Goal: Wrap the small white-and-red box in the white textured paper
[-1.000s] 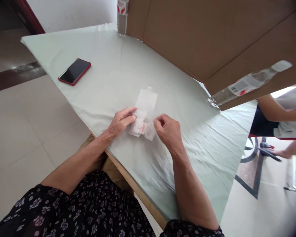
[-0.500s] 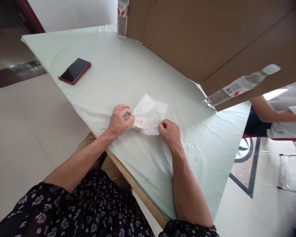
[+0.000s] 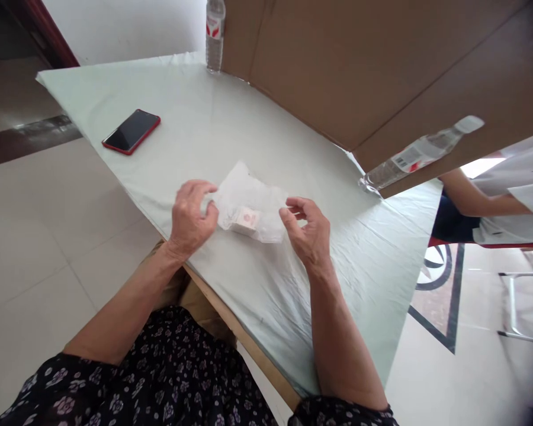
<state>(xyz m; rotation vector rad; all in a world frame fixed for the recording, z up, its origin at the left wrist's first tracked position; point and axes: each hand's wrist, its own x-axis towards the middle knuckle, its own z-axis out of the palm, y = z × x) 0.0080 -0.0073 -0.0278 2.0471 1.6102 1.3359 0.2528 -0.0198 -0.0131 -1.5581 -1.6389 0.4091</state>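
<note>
A small pale box [image 3: 247,218] with a faint reddish print lies on a thin white sheet of paper or film [image 3: 266,204], which is spread on the cloth-covered table. To the left of the sheet is my left hand [image 3: 192,214], its thumb and fingers curved apart with nothing visible between them. My right hand [image 3: 308,228] is at the sheet's right edge, fingers loosely bent and apart from the thumb. Whether its fingertips touch the sheet I cannot tell.
A red-cased phone [image 3: 132,131] lies on the pale green tablecloth [image 3: 182,112] at the left. Behind stands a large cardboard panel [image 3: 337,65], with a water bottle [image 3: 214,38] at its left and another bottle [image 3: 420,155] at its right. A person's arm [image 3: 484,201] shows beyond.
My left hand has let go of the box and moved left. The fingers of my right hand have loosened from the sheet's edge. The box now lies uncovered by my fingers.
</note>
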